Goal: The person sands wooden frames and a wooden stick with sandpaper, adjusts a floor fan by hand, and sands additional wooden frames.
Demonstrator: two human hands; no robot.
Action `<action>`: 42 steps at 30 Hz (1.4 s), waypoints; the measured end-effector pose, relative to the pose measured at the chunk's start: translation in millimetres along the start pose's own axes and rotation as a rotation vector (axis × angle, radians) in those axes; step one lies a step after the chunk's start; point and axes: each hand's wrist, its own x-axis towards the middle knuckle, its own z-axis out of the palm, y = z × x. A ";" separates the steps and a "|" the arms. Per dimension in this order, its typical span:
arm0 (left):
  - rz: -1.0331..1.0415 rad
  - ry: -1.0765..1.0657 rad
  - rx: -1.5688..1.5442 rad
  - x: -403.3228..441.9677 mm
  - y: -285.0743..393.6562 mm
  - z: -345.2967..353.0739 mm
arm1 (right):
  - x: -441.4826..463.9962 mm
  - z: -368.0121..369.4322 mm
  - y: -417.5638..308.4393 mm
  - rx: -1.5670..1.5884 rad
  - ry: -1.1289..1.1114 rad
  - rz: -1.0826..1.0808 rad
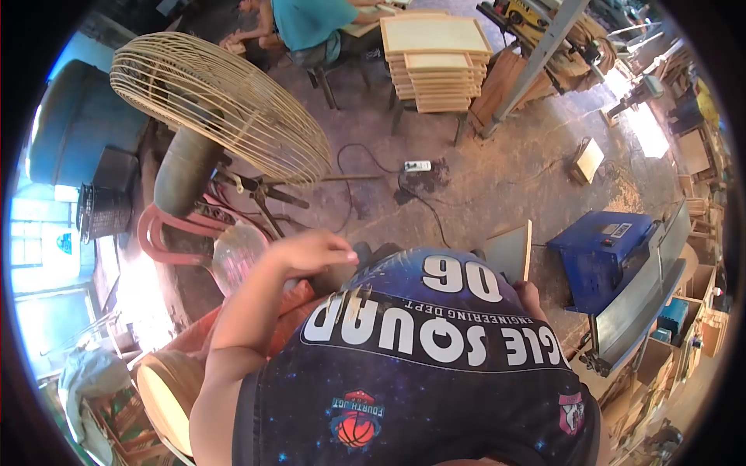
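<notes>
My left hand [315, 253] is raised palm down in front of my body on the left, its fingers loosely bent and nothing visible in it. The pink plastic chair [159, 237] stands beyond that arm. On the right, my right hand [528, 297] is partly hidden behind my shirt [435, 373]. It grips the lower end of a flat panel with a light wooden edge [510, 247], which stands tilted beside my lap.
A large caged fan [225, 109] stands at the left. Ahead are a power strip [417, 166] on the floor, stacked wooden frames [435, 66] and a person in a teal shirt [311, 23]. To the right stands a blue machine [602, 248] by a metal table [641, 303].
</notes>
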 end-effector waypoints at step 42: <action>-0.371 0.573 -0.274 51.9 -468.2 212.6 | 162.6 -71.5 -226.1 -0.186 -0.083 -0.105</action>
